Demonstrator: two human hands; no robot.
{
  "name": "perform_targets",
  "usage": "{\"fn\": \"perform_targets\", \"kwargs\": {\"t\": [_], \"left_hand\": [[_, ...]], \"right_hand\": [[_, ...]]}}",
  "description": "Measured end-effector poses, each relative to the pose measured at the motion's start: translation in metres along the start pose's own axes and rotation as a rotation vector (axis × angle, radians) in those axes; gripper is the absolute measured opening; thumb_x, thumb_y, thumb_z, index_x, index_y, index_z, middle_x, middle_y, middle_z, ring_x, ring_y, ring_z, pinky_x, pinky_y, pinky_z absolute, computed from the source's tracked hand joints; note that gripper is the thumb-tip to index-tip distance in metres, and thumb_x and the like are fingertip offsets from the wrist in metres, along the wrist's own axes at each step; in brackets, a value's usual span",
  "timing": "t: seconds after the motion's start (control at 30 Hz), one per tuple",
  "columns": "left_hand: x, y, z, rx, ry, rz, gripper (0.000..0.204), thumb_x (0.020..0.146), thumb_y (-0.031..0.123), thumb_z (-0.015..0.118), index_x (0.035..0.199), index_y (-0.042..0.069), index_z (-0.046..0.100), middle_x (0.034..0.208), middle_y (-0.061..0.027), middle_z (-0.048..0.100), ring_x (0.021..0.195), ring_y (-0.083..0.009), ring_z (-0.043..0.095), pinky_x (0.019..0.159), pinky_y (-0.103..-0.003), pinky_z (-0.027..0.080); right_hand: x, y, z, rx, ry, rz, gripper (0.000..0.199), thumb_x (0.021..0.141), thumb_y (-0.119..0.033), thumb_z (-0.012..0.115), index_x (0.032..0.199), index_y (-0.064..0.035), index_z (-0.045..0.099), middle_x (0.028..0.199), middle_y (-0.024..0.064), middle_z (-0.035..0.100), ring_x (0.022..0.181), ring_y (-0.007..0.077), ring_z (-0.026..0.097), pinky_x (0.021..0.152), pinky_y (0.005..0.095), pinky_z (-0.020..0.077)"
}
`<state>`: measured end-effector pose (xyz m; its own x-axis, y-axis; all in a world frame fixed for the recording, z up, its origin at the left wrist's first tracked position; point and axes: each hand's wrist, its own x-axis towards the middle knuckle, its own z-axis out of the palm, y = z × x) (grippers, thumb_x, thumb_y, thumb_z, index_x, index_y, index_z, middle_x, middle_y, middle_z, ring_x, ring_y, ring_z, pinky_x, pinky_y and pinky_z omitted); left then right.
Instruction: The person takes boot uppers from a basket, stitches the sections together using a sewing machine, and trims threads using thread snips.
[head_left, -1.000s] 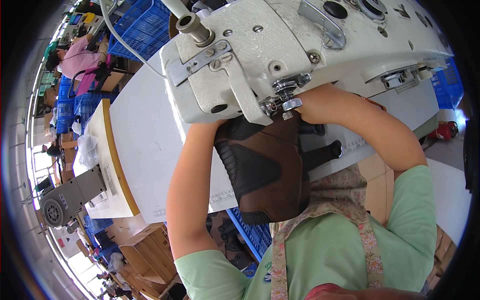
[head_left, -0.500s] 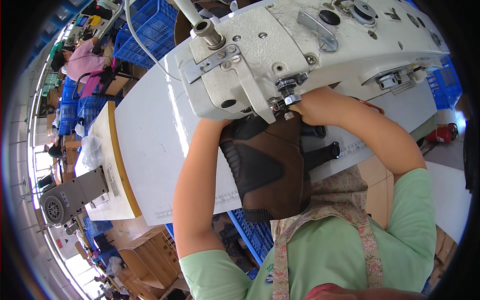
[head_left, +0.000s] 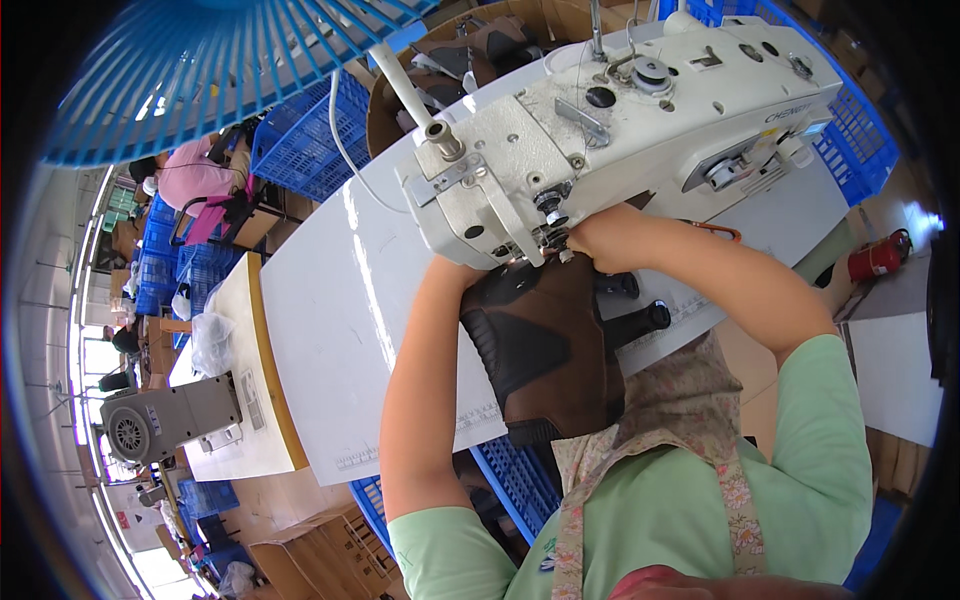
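Observation:
A brown and black boot upper [head_left: 585,350] with stitched seams hangs from beneath the head of a white sewing machine [head_left: 500,200] down over the table's near edge. My left hand [head_left: 460,272] reaches under the machine head at the upper's left top edge; its fingers are hidden there. On the other side my right hand [head_left: 603,240] is closed at the upper's top edge beside the needle area, its fingertips out of sight. Two black rounded handle-like parts [head_left: 640,322] stick out to the right of the upper.
A white worktable [head_left: 320,330] with a printed ruler strip surrounds the machine. Blue crates [head_left: 318,135] stand behind and below it. A blue fan guard [head_left: 230,75] fills the upper left. Another machine [head_left: 170,415] is at left, a red extinguisher [head_left: 875,260] at right. A person in pink [head_left: 195,175] sits far left.
The view has shifted, bringing the fan guard into the upper left and the machine lower in the picture. Both hands and the boot upper keep about the same place at the machine.

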<state>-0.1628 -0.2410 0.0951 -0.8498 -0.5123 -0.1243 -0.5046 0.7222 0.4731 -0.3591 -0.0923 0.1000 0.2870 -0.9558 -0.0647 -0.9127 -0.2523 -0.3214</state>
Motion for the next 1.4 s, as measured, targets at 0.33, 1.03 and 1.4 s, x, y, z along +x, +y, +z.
{"fn": "perform_targets", "kwargs": {"t": [0.33, 1.03, 1.4], "left_hand": [[-0.057, 0.022, 0.003, 0.042, -0.243, -0.373, 0.04, 0.075, 0.04, 0.076, 0.075, 0.001, 0.068, 0.072, -0.0161, 0.066, 0.068, -0.0283, 0.063, 0.063, -0.04, 0.048], [-0.271, 0.098, 0.046, -1.28, 0.527, -0.478, 0.07, 0.081, 0.023, 0.077, 0.136, -0.006, 0.045, 0.13, -0.0158, 0.056, 0.118, -0.0279, 0.055, 0.103, -0.039, 0.042], [-0.387, 0.056, -0.027, -1.354, 1.172, -0.643, 0.052, 0.087, 0.021, 0.065, 0.13, -0.006, 0.051, 0.122, -0.0215, 0.063, 0.107, -0.0346, 0.064, 0.096, -0.047, 0.052]], "right_hand": [[-0.054, -0.065, 0.029, 0.108, 0.169, -0.175, 0.041, 0.069, -0.003, 0.064, 0.11, -0.0094, 0.061, 0.091, 0.0107, 0.065, 0.086, 0.0331, 0.066, 0.071, 0.0449, 0.0509], [-0.073, -0.119, 0.051, -0.069, 0.689, -0.388, 0.046, 0.082, -0.017, 0.053, 0.127, -0.0103, 0.058, 0.125, 0.0147, 0.059, 0.111, 0.0293, 0.06, 0.091, 0.0405, 0.0491], [-0.074, -0.076, 0.07, 0.174, 0.556, -0.295, 0.064, 0.079, -0.019, 0.069, 0.139, -0.0114, 0.049, 0.142, 0.0154, 0.045, 0.134, 0.0339, 0.041, 0.111, 0.0462, 0.0337]]}}
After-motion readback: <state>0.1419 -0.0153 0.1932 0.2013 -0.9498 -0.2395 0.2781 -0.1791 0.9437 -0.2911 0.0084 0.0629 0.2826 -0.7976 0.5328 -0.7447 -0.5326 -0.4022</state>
